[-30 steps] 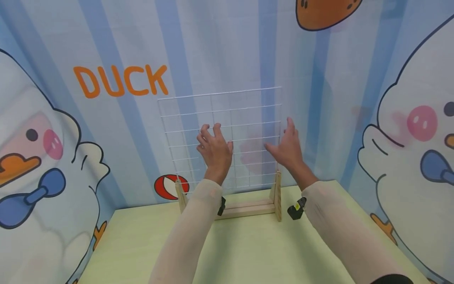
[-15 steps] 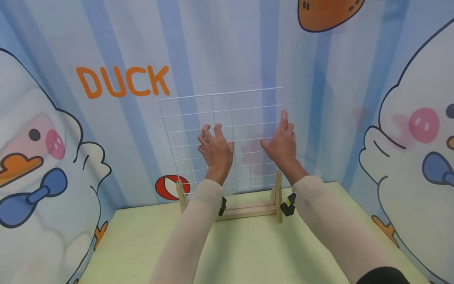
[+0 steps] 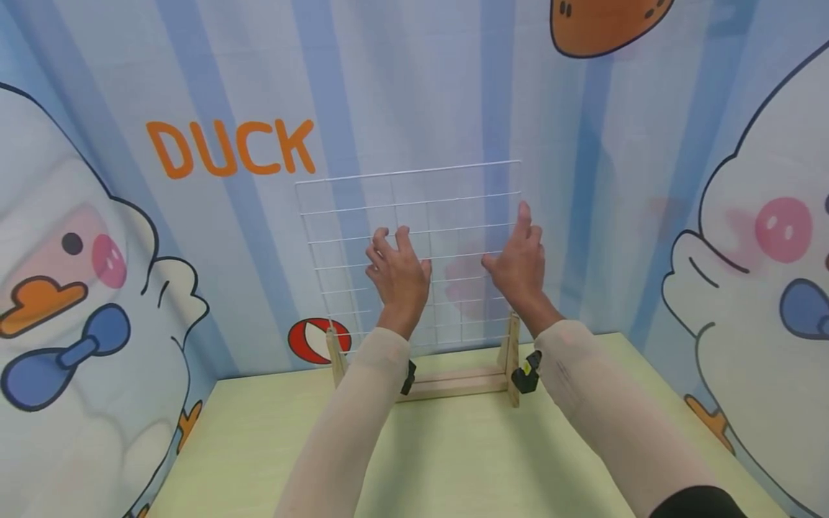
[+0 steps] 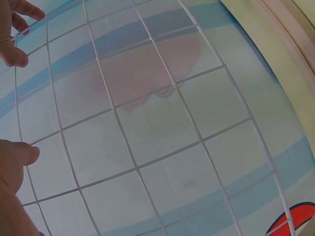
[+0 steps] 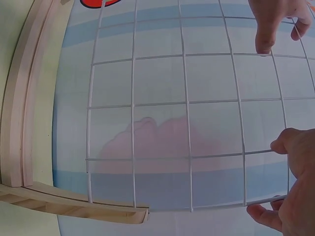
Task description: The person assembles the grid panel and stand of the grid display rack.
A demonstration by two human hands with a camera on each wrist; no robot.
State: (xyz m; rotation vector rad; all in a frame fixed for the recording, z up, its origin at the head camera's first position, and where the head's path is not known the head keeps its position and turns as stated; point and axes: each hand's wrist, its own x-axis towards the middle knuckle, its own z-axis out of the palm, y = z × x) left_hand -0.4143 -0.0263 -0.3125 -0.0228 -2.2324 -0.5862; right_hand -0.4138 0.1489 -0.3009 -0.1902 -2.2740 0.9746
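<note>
A white wire grid panel [image 3: 456, 198] stands upright in a wooden stand [image 3: 453, 388]. My left hand [image 3: 398, 284] is at the middle of the panel, fingers curled at the wires. In the right wrist view, the left hand's thumb and a bent finger [image 5: 297, 30] hold the wires. At the panel's right edge, my right hand [image 3: 521, 266] grips the side wire, thumb in front and fingers behind. The left wrist view shows that right hand [image 4: 12, 29] at the edge and the left thumb [image 4: 22, 152] against a wire.
The stand rests on a pale yellow-green table [image 3: 259, 432]. Behind the panel hangs a blue striped curtain [image 3: 421, 86] printed with ducks and lettering. A black device [image 3: 527, 374] is strapped on the right wrist; another [image 3: 409, 378] is at the left.
My right hand has moved left from beside the panel onto its right edge and taken hold of it. The left hand has stayed in place. The view has shifted slightly.
</note>
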